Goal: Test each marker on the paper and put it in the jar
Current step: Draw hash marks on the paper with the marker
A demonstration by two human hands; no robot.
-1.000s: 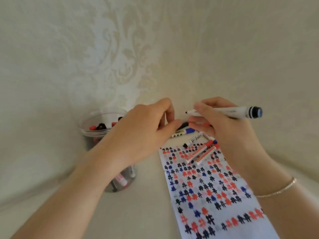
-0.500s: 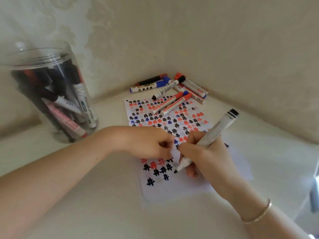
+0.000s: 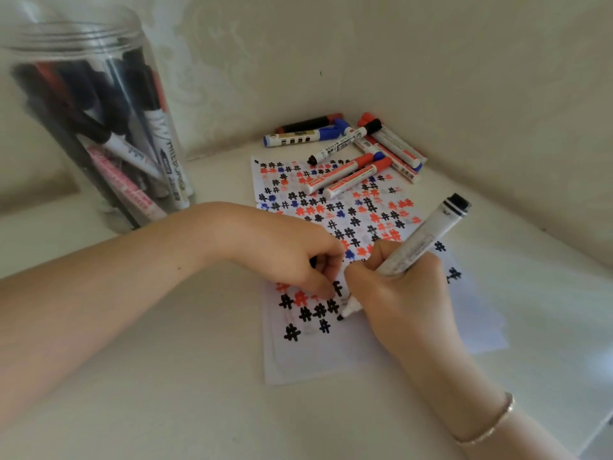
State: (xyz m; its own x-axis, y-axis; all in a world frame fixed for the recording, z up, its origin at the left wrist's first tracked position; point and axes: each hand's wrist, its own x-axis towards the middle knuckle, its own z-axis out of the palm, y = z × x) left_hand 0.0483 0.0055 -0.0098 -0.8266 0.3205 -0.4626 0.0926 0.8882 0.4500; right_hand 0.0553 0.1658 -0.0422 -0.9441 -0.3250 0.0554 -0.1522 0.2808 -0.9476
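Note:
My right hand (image 3: 406, 293) grips a white marker (image 3: 426, 235) with a black end. Its black tip touches the paper (image 3: 315, 356) beside a row of black hash marks. My left hand (image 3: 288, 252) rests on the paper as a fist, just left of the tip, and a small dark piece that looks like the marker cap (image 3: 313, 261) shows between its fingers. The sheet is covered with black, red and blue hash marks. A clear plastic jar (image 3: 43, 38) stands at the far left, open at the top, with several markers inside.
Several loose markers (image 3: 351, 151), red, blue and black capped, lie in the corner at the far end of the paper, two of them on the sheet. Walls close in behind and to the right. A bracelet (image 3: 491, 423) circles my right wrist.
My hands came down from in front of the wall to the paper. The marker, held level in the air a second ago, now stands tip down on the sheet.

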